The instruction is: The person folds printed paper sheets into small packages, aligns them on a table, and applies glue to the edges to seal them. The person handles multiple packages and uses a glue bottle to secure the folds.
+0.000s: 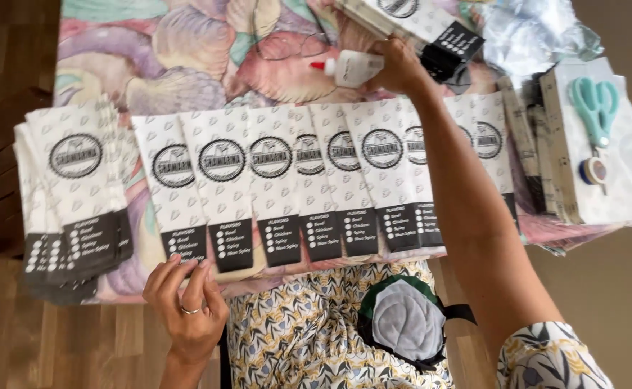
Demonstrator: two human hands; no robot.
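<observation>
The left hand (186,302) is resting at the near edge of the counter (100,50), its fingers (165,272) lying close together and bent slightly, the tips touching the black lower end of the nearest paper bag (179,194) in the row. It is pinching nothing that I can make out (a ring is showing on one finger). That bag is lying flat, first from the left in a line of overlapping white paper bags (316,180) with round black marks and black bottom strips, all running across the counter side by side.

To the left of the row, a thicker stack of the same bags (71,194) is sitting just beside it, well clear of the left hand.

Farther off, the right hand (399,68) is reaching over the row with the arm stretched out, its fingers wrapped around a white glue bottle (352,68) with a red tip, the tip pointing left. The bottle is lying just beyond the top edges of the bags, over the counter's shell-patterned cloth.

At the far right, teal scissors (595,104) are lying on another pile of bags, with a small roll of tape (594,171) just below them.
</observation>
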